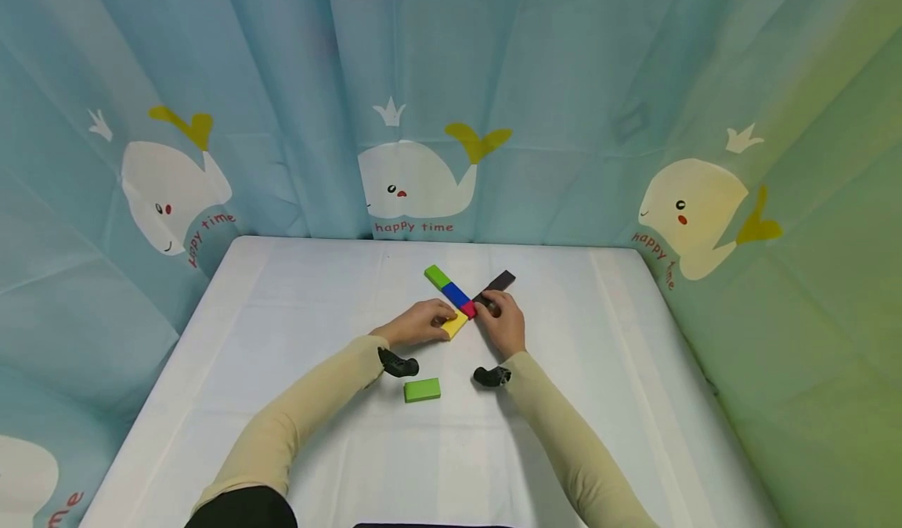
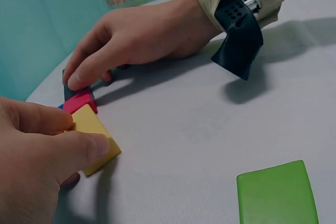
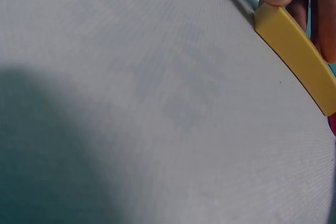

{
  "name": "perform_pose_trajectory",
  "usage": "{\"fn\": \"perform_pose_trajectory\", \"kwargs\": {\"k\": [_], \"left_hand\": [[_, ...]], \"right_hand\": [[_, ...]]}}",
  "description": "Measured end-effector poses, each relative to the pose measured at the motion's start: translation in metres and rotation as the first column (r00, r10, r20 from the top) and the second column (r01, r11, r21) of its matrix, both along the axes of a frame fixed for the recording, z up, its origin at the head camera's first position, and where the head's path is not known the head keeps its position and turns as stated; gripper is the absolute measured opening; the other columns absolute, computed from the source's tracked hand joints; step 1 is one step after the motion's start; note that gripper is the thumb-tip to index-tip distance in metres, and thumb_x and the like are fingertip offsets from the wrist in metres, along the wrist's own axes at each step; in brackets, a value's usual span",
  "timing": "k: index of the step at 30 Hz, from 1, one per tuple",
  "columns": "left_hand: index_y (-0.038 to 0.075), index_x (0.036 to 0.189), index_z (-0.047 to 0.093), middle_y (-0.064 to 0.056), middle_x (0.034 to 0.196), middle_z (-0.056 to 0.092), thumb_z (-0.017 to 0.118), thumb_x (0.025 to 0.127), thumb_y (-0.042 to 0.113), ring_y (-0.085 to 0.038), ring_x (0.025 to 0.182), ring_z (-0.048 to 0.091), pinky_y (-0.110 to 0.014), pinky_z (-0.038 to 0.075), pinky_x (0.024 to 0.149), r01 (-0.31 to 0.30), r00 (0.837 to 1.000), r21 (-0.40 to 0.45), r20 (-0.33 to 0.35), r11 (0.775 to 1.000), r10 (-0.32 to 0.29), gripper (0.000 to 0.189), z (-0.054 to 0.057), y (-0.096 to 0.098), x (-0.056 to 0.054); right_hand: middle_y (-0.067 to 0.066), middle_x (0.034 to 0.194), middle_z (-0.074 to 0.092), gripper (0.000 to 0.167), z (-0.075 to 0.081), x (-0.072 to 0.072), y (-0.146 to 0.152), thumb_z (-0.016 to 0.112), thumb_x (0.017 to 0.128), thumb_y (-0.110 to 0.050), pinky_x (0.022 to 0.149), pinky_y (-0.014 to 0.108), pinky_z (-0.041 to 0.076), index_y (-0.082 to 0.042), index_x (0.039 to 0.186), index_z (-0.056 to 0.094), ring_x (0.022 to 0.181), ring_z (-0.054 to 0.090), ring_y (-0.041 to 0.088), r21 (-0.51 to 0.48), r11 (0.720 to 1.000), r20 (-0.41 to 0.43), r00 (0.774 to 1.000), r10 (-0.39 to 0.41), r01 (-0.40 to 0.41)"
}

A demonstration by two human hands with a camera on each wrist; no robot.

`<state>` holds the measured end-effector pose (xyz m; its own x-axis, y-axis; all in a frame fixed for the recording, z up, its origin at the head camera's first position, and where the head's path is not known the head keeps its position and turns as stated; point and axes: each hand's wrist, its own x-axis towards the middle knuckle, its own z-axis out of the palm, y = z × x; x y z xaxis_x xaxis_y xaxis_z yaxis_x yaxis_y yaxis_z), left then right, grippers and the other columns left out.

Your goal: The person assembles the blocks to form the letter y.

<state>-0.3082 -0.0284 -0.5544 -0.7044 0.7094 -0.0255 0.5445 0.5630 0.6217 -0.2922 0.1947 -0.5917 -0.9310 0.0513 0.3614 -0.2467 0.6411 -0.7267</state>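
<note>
My left hand (image 1: 420, 323) pinches a yellow block (image 1: 456, 325) between thumb and fingers, with its far end up against a red block (image 1: 468, 309). My right hand (image 1: 506, 326) grips the near part of a dark row (image 1: 502, 280) that slants away to the right; its thumb and fingertips sit just beside the red block. From the red block, a blue block (image 1: 456, 294) and a green block (image 1: 437, 276) run end to end toward the far left. Together the pieces form a slanted cross. The left wrist view shows the yellow block (image 2: 94, 124) under my thumb.
A loose green block (image 1: 422, 390) lies on the white-covered table (image 1: 338, 450), nearer to me than the cross. Black wrist devices (image 1: 398, 363) hang from both sleeves. A blue-green curtain (image 1: 564, 58) with whale prints surrounds the table's back and sides.
</note>
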Motion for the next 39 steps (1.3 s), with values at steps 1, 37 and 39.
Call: {"fn": "perform_pose_trajectory", "kwargs": {"k": [1, 37, 39], "left_hand": [[0.003, 0.129, 0.063, -0.009, 0.129, 0.057, 0.073, 0.089, 0.017, -0.016, 0.106, 0.058, -0.027, 0.048, 0.093, -0.003, 1.000, -0.003, 0.001, 1.000, 0.003, 0.043, 0.0005, 0.0007, 0.0002], [0.001, 0.130, 0.061, -0.011, 0.131, 0.056, 0.070, 0.092, 0.014, -0.018, 0.111, 0.057, -0.027, 0.049, 0.093, 0.030, 0.999, -0.001, -0.032, 1.000, -0.030, 0.041, -0.0005, 0.0026, -0.0019], [0.001, 0.130, 0.061, -0.011, 0.131, 0.055, 0.071, 0.091, 0.014, -0.018, 0.112, 0.057, -0.027, 0.049, 0.093, 0.023, 0.999, 0.001, -0.029, 1.000, -0.023, 0.043, -0.0011, 0.0028, -0.0013]], "right_hand": [[0.013, 0.124, 0.062, 0.035, 0.0002, 0.0001, 0.0000, 0.070, 0.092, -0.026, 0.099, 0.044, 0.043, -0.006, 0.120, 0.069, 0.115, 0.056, 0.028, 0.001, 1.000, 0.004, 1.000, 0.001, -0.001], [0.015, 0.124, 0.060, 0.040, 0.0018, -0.0004, -0.0017, 0.074, 0.088, -0.027, 0.096, 0.046, 0.044, -0.004, 0.120, 0.068, 0.109, 0.056, 0.030, 0.045, 0.999, 0.028, 1.000, 0.003, -0.004], [0.014, 0.125, 0.059, 0.040, 0.0017, -0.0004, -0.0023, 0.074, 0.088, -0.027, 0.095, 0.045, 0.045, -0.004, 0.121, 0.067, 0.107, 0.057, 0.029, 0.048, 0.999, 0.031, 1.000, -0.001, 0.000]]}}
